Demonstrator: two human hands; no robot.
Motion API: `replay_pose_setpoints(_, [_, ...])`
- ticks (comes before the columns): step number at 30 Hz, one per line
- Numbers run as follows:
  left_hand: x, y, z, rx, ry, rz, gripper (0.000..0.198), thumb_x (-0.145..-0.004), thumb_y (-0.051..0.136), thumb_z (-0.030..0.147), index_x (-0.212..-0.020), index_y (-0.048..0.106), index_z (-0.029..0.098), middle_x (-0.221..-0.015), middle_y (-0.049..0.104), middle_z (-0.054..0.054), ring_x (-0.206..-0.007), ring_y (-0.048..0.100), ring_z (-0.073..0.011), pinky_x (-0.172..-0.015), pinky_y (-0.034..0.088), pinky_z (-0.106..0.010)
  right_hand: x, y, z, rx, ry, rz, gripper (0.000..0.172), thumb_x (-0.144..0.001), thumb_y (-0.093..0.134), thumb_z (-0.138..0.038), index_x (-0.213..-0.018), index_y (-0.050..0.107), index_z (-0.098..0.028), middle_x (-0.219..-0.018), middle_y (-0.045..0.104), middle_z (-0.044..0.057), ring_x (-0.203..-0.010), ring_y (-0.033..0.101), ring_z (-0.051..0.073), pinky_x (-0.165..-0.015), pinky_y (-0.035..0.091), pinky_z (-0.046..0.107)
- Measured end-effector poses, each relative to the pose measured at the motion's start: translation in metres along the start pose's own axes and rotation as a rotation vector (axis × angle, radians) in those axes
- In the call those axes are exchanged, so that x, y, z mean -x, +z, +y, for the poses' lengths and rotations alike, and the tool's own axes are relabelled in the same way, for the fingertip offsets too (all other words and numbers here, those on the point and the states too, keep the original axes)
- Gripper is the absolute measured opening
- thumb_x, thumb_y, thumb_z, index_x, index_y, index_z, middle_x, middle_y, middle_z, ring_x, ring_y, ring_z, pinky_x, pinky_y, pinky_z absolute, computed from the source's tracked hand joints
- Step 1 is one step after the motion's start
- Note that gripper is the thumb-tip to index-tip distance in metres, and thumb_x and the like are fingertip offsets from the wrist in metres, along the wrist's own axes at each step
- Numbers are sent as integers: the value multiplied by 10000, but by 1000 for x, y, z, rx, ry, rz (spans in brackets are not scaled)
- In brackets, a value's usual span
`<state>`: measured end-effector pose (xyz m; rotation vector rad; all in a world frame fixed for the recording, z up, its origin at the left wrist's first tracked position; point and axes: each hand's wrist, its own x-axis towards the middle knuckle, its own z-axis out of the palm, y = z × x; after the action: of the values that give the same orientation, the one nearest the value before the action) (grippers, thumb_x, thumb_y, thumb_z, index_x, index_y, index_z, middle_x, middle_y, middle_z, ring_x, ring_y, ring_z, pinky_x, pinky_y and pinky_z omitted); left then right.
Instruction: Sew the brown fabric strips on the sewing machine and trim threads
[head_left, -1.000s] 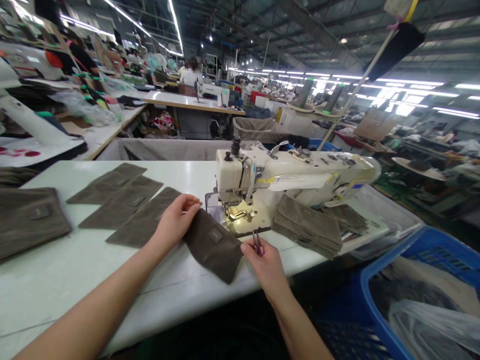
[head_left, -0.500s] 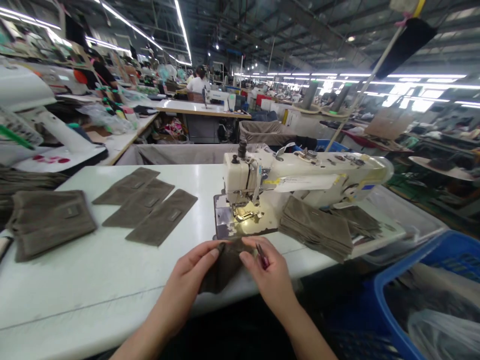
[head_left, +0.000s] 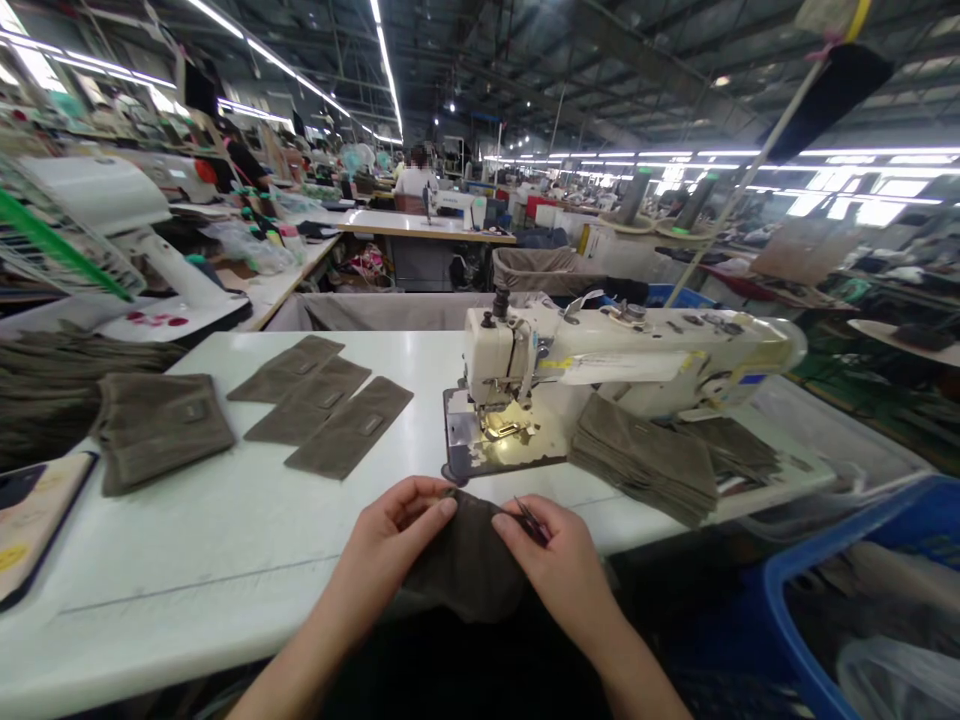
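Note:
Both hands hold one dark olive fabric piece (head_left: 469,560) at the near edge of the white table (head_left: 187,560). My left hand (head_left: 397,540) pinches its upper left edge. My right hand (head_left: 559,560) grips its right side and also holds small metal snips (head_left: 531,520) between the fingers. The cream sewing machine (head_left: 622,355) stands just beyond, its lit needle plate (head_left: 506,430) right above my hands. Three matching fabric pieces (head_left: 322,405) lie fanned out to the left of the machine.
A stack of the same fabric pieces (head_left: 645,465) lies right of the needle. Another stack (head_left: 154,430) and a larger heap (head_left: 45,385) sit at the far left, with a flat device (head_left: 30,520) near the edge. A blue bin (head_left: 862,600) stands at the lower right. Other workstations fill the background.
My left hand pulled the fabric piece from beside the fanned pieces toward the table's near edge. Both hands now hold it in front of me. The view has shifted slightly left.

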<state>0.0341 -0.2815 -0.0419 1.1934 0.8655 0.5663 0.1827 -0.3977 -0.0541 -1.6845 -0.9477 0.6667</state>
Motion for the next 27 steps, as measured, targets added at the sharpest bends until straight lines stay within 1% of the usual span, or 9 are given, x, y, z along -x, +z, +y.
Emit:
replay_pose_setpoints(4, [-3,-4,2,32,-9,69,347,-618,846,464,-754,704,178,-657,677,7,-593,577,-130,-555,422,-209,0,-2,0,39,-4,-11,232,-830,627,-388,-738,669,-180,-681,622,-8,-656,536,144,-609,395,243])
replay_pose_setpoints(8, [-5,-11,4,139,-55,137,350,-613,843,447,-781,678,188,-659,661,21,-573,577,-127,-539,432,-206,-5,-13,8,23,20,-38,247,-836,621,-403,-757,675,-176,-674,595,-18,-640,493,131,-597,378,241])
replay_pose_setpoints(11, [-6,-18,4,115,-36,172,345,-637,818,460,-794,660,197,-663,656,25,-571,573,-132,-531,432,-211,-8,-25,18,2,49,-49,239,-825,638,-404,-807,692,-172,-703,601,-17,-632,482,127,-594,381,244])
replay_pose_setpoints(14, [-7,-25,1,-99,37,183,289,-698,751,468,-798,661,213,-680,665,13,-612,603,-174,-580,475,-262,-9,-33,23,-28,55,-14,254,-831,644,-422,-833,688,-172,-726,611,-12,-645,497,132,-610,396,251])
replay_pose_setpoints(17, [-10,-26,-2,-480,299,207,243,-737,699,435,-863,719,228,-884,745,-49,-875,672,-268,-843,517,-374,-9,-34,21,-37,23,12,255,-852,637,-430,-831,680,-180,-742,624,-7,-671,520,140,-630,410,254])
replay_pose_setpoints(20, [-11,-16,0,-694,544,58,336,-832,636,400,-1119,738,258,-1204,724,-71,-1172,608,-299,-1085,400,-424,-7,-30,16,-45,0,-33,245,-868,631,-424,-833,674,-185,-738,619,-8,-683,533,144,-629,415,253])
replay_pose_setpoints(22, [-12,-4,2,-732,600,-122,369,-881,604,377,-1221,709,278,-1275,700,-64,-1224,584,-286,-1119,368,-421,-6,-25,12,-58,-16,-94,231,-883,621,-411,-840,668,-190,-756,623,-8,-707,548,147,-640,426,250])
replay_pose_setpoints(25, [-15,12,6,-704,544,-332,273,-895,593,353,-1089,766,271,-1098,762,-62,-1059,659,-263,-989,468,-369,-4,-20,7,-31,-72,-137,193,-904,609,-377,-854,671,-201,-797,641,-7,-756,575,152,-681,439,249])
replay_pose_setpoints(27, [-18,18,7,-657,457,-361,212,-881,593,337,-897,783,245,-901,771,-48,-877,684,-238,-836,511,-319,-2,-19,6,17,-120,-94,187,-919,597,-360,-847,674,-205,-810,647,-5,-778,586,154,-701,435,249])
